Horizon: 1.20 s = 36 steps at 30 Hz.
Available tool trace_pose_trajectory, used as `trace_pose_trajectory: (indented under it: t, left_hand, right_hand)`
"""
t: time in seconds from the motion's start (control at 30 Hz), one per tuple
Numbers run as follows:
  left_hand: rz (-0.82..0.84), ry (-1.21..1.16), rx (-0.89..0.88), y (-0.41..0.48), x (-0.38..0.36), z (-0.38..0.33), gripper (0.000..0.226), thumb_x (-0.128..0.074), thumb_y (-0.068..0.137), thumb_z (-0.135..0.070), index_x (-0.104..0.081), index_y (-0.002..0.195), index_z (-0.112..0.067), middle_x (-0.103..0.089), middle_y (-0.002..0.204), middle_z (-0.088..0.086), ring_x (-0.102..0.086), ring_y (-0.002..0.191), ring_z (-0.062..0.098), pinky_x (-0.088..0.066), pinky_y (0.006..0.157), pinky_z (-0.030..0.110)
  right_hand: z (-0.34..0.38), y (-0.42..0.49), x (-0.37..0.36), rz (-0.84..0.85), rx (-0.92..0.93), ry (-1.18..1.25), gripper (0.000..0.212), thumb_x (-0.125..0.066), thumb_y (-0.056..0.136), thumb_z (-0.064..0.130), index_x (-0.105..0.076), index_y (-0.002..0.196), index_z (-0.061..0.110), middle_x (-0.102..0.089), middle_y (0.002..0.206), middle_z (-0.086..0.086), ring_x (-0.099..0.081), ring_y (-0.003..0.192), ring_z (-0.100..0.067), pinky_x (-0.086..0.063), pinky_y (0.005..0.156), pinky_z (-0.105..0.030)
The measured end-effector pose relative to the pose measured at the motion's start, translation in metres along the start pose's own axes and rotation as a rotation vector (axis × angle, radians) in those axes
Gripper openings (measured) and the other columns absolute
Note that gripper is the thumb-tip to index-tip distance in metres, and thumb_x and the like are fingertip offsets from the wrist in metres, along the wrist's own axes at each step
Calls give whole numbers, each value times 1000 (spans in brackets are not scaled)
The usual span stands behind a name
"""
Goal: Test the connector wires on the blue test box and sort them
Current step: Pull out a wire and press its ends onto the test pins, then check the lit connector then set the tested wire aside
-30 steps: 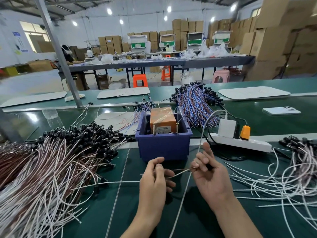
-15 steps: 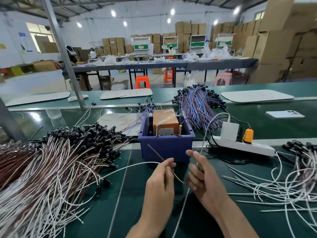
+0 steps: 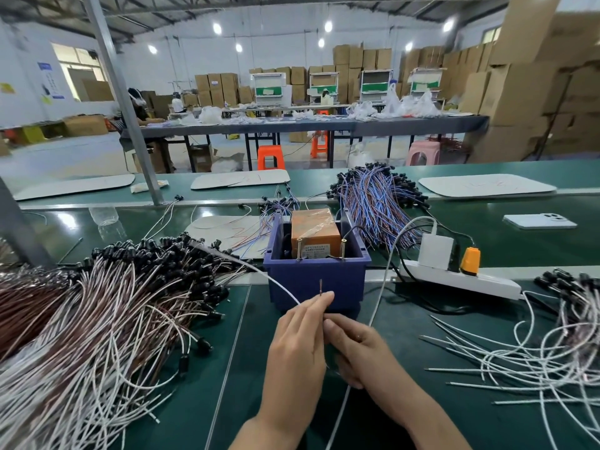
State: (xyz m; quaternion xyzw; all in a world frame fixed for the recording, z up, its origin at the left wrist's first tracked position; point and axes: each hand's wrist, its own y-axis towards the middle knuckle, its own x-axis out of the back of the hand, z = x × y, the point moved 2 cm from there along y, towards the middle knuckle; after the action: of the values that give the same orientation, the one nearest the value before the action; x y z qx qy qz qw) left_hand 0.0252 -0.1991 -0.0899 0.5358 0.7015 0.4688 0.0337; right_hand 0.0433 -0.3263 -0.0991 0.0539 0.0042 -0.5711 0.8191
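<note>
A long green counter (image 3: 406, 401) runs across a bright warehouse room, seen from the worker's head. At its centre stands the blue test box (image 3: 316, 280), holding an orange unit (image 3: 315, 230) with two brass pins (image 3: 298, 248) standing at the box's near rim.

Just in front of the box, the left hand (image 3: 297, 345) pinches a white connector wire (image 3: 279, 282) between its fingertips, the wire's bare brown tip pointing up, short of the pins. The right hand (image 3: 357, 349), fingers curled, touches the left and pinches the same wire just below.

The wire arcs away to a big heap of white and brown wires (image 3: 97, 319) on the left. Loose white wires (image 3: 535, 345) are spread on the right. Behind the box lies a bundle of blue and brown wires (image 3: 376, 203). A white power strip (image 3: 461, 280) with an orange plug (image 3: 470, 261) sits right of the box, and a phone (image 3: 539, 221) lies further back.

Beyond the counter are a long grey table (image 3: 324, 125), orange stools (image 3: 270, 157), a pink stool (image 3: 422, 153) and stacked cardboard boxes (image 3: 526, 76). A slanted metal post (image 3: 123, 102) crosses the left.

Both wire heaps are cut off by the picture's edges. The label on the orange unit is too small to read, and the wire's lower part is hidden behind the hands.
</note>
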Motion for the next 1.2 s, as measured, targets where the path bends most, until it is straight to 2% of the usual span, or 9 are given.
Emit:
trace_pose_trajectory:
  t: [0.1,0.23,0.4,0.53,0.63,0.73,0.8,0.93,1.2]
  left_hand:
    - [-15,-22,2,3,4,1,43,-46,100,-11,-57,138,-28,-54,141,-16,-52,126,5,-46,102,30]
    - [-158,-98,86,11,15,5,43,-47,103,-12,-48,140,-34,-29,154,-13,-54,124,12,-43,95,11]
    - [-452,-361,348,23,33,15,90,-54,96,5,-17,151,-57,8,163,-20,-45,133,-6,-49,97,16]
    - [-509,-310,507,27,45,39,87,-43,100,5,1,158,-43,-11,168,6,-43,130,-16,-54,98,32]
    - [-442,-276,563,26,42,50,77,-36,102,2,2,160,-30,-45,152,0,-52,122,-10,-43,89,3]
    - [-384,-196,553,21,36,56,65,-35,104,-2,-13,159,-29,-63,115,-9,-61,98,-2,-50,83,23]
    - [-348,-176,557,19,32,59,56,-35,104,-4,-33,151,-35,-62,101,-9,-59,82,4,-50,76,35]
    - [-311,-182,561,18,25,62,39,-36,105,-11,-58,126,-35,-63,93,-6,-47,62,11,-45,64,32]
    - [-313,-182,569,18,21,64,22,-37,105,-20,-56,107,-30,-41,50,-10,-36,43,7,-30,43,21]
  right_hand:
    - [2,0,-2,42,46,-19,25,-60,95,37,-75,113,29,-71,73,11,-63,59,0,-46,54,-11]
    - [-2,2,-4,-23,40,-138,22,-61,92,46,-76,106,38,-68,74,3,-46,50,-1,-36,48,-13]
    - [-6,1,-7,-52,68,-181,14,-64,96,40,-77,102,39,-69,73,2,-50,54,2,-38,55,-9]
    - [-6,1,-9,-62,66,-224,16,-63,93,47,-76,101,44,-71,75,5,-54,60,6,-40,61,-7]
    - [-7,0,-8,-77,64,-247,15,-62,96,45,-75,102,46,-76,84,6,-56,60,8,-40,60,-6]
    - [-7,0,-7,-142,59,-220,16,-62,100,36,-76,101,45,-77,94,11,-59,58,11,-42,53,-4]
    - [-7,1,-3,-230,67,-191,21,-60,102,30,-76,99,44,-76,91,11,-57,53,7,-40,50,-6]
    - [-9,5,7,-373,93,-86,26,-53,105,28,-75,96,41,-61,71,4,-36,46,-6,-31,44,-15]
    - [-11,7,18,-574,108,-34,30,-46,106,38,-73,93,36,-47,62,6,-31,48,-7,-29,42,-19]
